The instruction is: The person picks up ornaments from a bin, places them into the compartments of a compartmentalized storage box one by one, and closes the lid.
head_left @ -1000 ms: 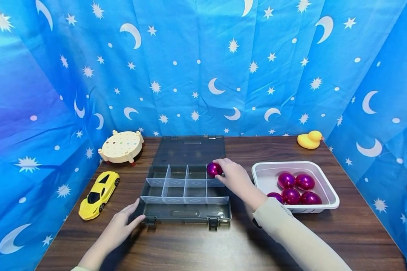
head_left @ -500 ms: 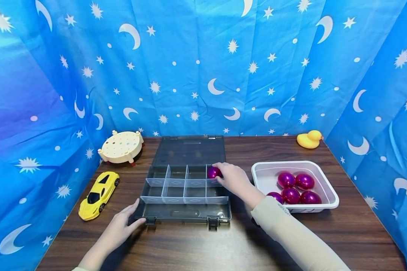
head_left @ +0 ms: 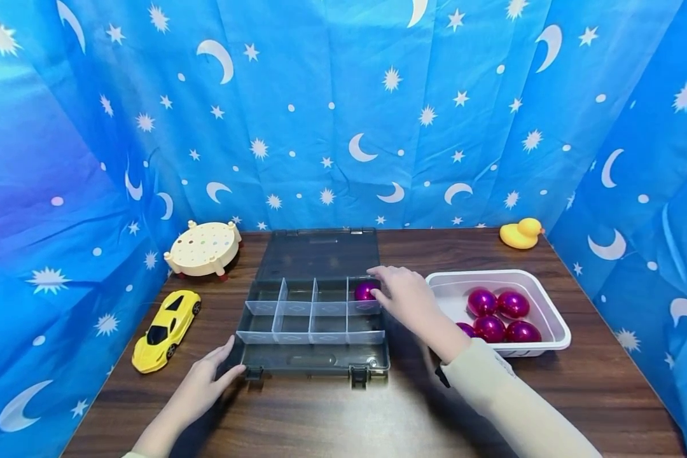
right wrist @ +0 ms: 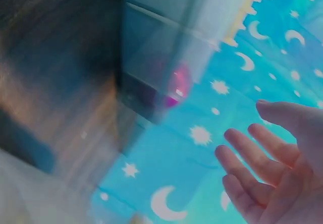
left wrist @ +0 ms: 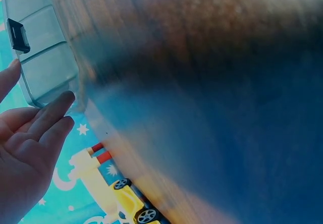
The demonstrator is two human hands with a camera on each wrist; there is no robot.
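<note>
A dark see-through divided box (head_left: 315, 360) lies on the table with its lid laid back. One shiny magenta ball (head_left: 364, 291) sits in its back right compartment. My right hand (head_left: 408, 298) hovers at the box's right edge beside that ball, fingers spread and holding nothing; the right wrist view shows the hand (right wrist: 275, 171) apart from the ball (right wrist: 177, 85). At the front left corner of the box, my left hand (head_left: 207, 376) touches it with straight fingers and thumb. In the left wrist view its fingertips lie along the box wall (left wrist: 31, 95).
Right of the box stands a white tub (head_left: 558, 321) with several magenta balls (head_left: 513, 305). A yellow duck (head_left: 521, 234) is behind it. On the left are a yellow toy car (head_left: 167, 331) and a cream oval toy (head_left: 204, 249) with short legs. A starry blue cloth (head_left: 332, 83) walls the table.
The right hand has lowered the magenta ball into the back right compartment, let go of it and drawn back to the right. The left hand stays at the box corner.
</note>
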